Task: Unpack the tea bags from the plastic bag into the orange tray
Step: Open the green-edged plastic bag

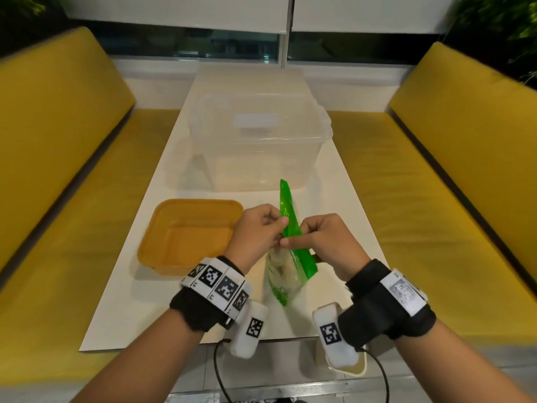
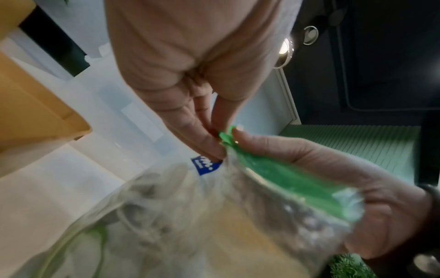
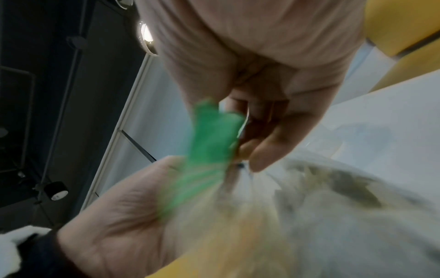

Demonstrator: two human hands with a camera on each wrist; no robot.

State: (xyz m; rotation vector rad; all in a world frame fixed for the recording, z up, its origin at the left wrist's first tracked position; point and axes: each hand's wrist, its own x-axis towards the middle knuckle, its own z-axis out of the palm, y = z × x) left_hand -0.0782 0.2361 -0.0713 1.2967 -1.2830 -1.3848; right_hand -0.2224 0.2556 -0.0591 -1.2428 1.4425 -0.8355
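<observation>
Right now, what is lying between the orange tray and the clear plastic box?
Nothing: in the head view only bare white table separates the orange tray from the clear plastic box.

No words or numbers can be read. The clear box (image 2: pixel 133 120) carries a small blue label (image 2: pixel 206 166) with white marks, too blurred to make out. The wristbands (image 1: pixel 216 283) and the white camera units (image 1: pixel 253 327) carry black-and-white square code markers, with tiny letters beside them too small to read.
</observation>
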